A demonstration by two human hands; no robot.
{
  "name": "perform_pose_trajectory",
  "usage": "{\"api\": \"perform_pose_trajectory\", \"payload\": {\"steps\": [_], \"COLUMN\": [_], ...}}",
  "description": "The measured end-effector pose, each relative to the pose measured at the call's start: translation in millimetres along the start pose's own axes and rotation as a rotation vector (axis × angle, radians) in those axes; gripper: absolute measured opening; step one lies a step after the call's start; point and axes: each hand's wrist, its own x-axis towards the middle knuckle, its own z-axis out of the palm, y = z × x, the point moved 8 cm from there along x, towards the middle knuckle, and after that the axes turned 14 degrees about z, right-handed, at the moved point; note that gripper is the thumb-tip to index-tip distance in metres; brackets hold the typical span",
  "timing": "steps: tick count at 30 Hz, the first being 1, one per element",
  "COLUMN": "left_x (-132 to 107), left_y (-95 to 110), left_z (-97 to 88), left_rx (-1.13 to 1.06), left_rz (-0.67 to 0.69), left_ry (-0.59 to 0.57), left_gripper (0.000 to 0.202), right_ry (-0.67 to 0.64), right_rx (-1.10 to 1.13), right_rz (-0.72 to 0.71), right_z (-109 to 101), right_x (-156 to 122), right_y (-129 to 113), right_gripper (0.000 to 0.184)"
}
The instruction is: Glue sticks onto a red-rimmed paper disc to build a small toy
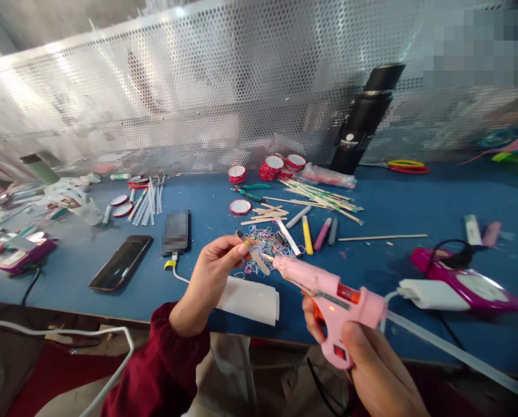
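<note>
My left hand (209, 278) pinches a wooden craft stick (260, 262) between thumb and fingers; its upper end is coloured grey and yellow. In my right hand (374, 359) is a pink hot glue gun (313, 277), gripped by the handle. A long translucent glue stick (454, 346) runs out of the gun's back. The nozzle points left, close beside the craft stick; whether they touch I cannot tell. Behind the stick lies a heap of small coloured rubber bands (265, 236). A folded white paper (250, 301) rests under and beside my left hand.
A phone (122, 263) and a cabled device (176, 231) lie left. Behind are craft sticks (267, 214), several markers (307, 234), bundled wooden skewers (323, 200), and red-rimmed discs (240, 207). A black bottle (363, 121) leans by the mesh panel (263, 75). A purple power strip (480, 284) sits right.
</note>
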Motion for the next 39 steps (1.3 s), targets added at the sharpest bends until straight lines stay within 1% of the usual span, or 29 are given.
{"api": "perform_pose_trajectory", "payload": {"steps": [3,5,10,11,13,16,19,22,27,33,37,39], "left_x": [0.7,0.9,0.6,0.6,0.6,0.6,0.3,0.1,0.5,-0.5,-0.8,-0.6], "left_y": [-0.8,-1.0,-1.3,-1.1,-0.7,-0.1,-0.1,-0.6,-1.2,-1.7,-0.8,-0.3], "left_z": [0.0,0.0,0.4,0.2,0.1,0.6,0.9,1.2,1.9,1.3,2.0,2.1], "left_rx": [0.003,-0.002,-0.005,-0.005,-0.007,-0.015,-0.018,-0.034,-0.060,-0.067,-0.068,-0.067], "left_rz": [0.008,0.012,0.006,0.007,0.009,0.011,0.007,-0.004,-0.022,-0.025,-0.024,-0.027], "left_ry": [-0.011,-0.015,-0.023,-0.021,-0.019,-0.021,-0.022,-0.015,-0.007,-0.001,-0.003,0.003], "left_gripper": [0.032,0.032,0.031,0.031,0.031,0.030,0.029,0.031,0.033,0.034,0.035,0.035], "right_ry": [0.060,0.094,0.162,0.154,0.095,0.017,0.021,0.043,0.033,0.022,0.018,0.028], "right_rx": [0.003,-0.001,-0.026,-0.040,-0.072,-0.081,-0.040,0.022,0.091,0.104,0.107,0.099], "right_rz": [0.009,0.003,-0.078,-0.084,-0.080,-0.061,-0.019,0.007,0.025,0.083,0.097,0.080], "right_z": [-2.6,-0.1,12.8,14.2,15.1,8.0,-1.6,-3.4,2.0,0.8,1.5,2.5], "right_x": [0.5,-1.0,-8.6,-8.9,-7.2,-2.3,3.0,5.7,4.5,7.7,7.4,5.7], "right_y": [-0.2,-4.5,-24.1,-25.2,-22.8,-12.3,0.4,7.0,6.4,7.8,8.1,7.1], "right_gripper": [0.038,0.034,0.037,0.037,0.034,0.028,0.030,0.036,0.036,0.035,0.037,0.036]}}
